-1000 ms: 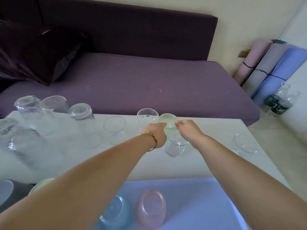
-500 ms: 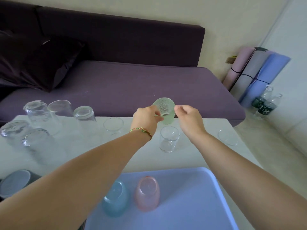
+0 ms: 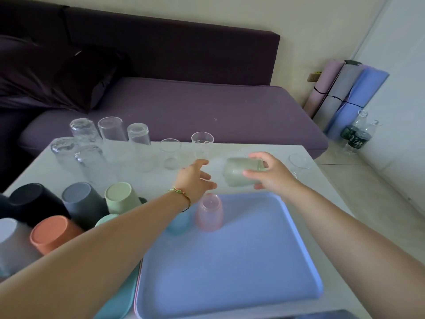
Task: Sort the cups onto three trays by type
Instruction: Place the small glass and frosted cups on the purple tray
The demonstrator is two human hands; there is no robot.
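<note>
Grasping the green cup [image 3: 239, 172] sideways in the right grip [image 3: 273, 173], above the tabletop [image 3: 322, 194] just beyond the far edge of the blue tray [image 3: 253, 261], with left grip [image 3: 195, 180] released. Could slip from that sideways hold, or topple the pink cup [image 3: 209, 212] on lowering.

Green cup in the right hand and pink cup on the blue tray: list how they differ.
Colour: the green cup is pale green, the pink cup pink. Pose: the green cup lies tilted on its side, the pink cup stands upside down. Support: the right hand grips the green cup in the air, while the pink cup rests on the blue tray. Both are frosted, translucent tumblers.
</note>
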